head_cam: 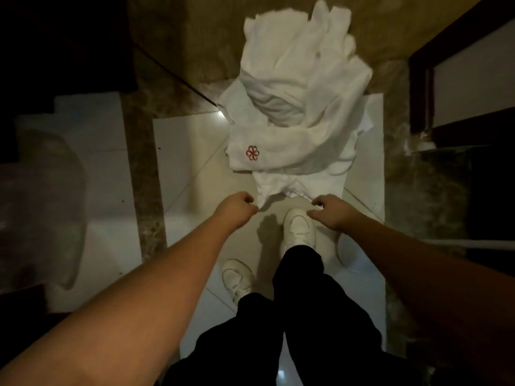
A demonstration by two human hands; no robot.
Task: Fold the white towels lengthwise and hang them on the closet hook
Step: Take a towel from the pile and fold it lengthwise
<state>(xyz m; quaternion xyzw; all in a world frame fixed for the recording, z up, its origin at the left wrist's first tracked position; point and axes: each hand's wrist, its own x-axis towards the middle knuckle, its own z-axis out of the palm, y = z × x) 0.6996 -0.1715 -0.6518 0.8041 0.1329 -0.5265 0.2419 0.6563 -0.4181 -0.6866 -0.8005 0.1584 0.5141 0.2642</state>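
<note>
A person stands on a pale tiled floor [189,151] and looks straight down, both bare arms stretched forward. A heap of white towels [295,101] lies on the floor ahead of the feet, crumpled and piled on itself, its far part reaching up over the brown stone border at the top edge of the tiles. One fold on the near left side of the heap carries a small red flower emblem [252,153]. From under the heap a thinner white towel edge [278,188] trails toward the person.

The left hand [237,208] has its fingers curled and pinches the near left corner of that edge. The right hand [331,211] is also curled, knuckles up, at the near right corner of the same edge; it seems to grip the cloth, though the contact itself is partly hidden by the fingers. The two hands are level with each other, near but apart.

Below the hands, one white shoe [298,227] is set forward just beside the right hand, and the other shoe [239,280] sits further back. Black trousers [306,316] cover both legs. A dark door frame [423,87] stands along the right edge of the floor.
</note>
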